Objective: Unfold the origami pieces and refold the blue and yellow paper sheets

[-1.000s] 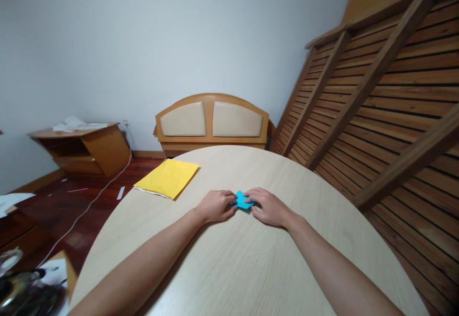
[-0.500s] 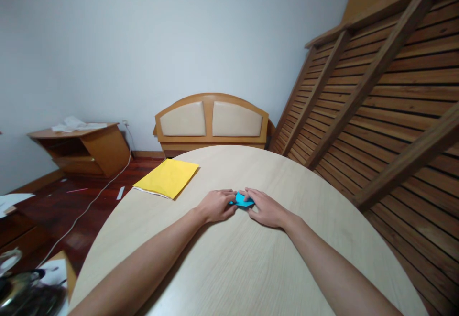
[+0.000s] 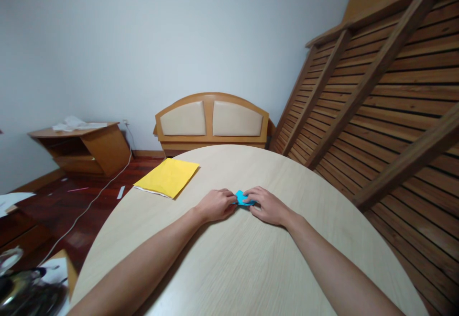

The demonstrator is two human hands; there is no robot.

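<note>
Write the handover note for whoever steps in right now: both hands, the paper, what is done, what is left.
Left hand: curled, fingers pressing the left edge of the blue paper against the round table.
Right hand: fingers flat on the paper's right part, holding it down.
Blue paper: small, already folded into a compact shape, lying between the two hands near the table's middle.
Yellow sheets: stacked at the table's far left edge, untouched.
Done: several folds appear to be in; how many cannot be told.
Left: probably further folds; the shape looks unfinished.
</note>
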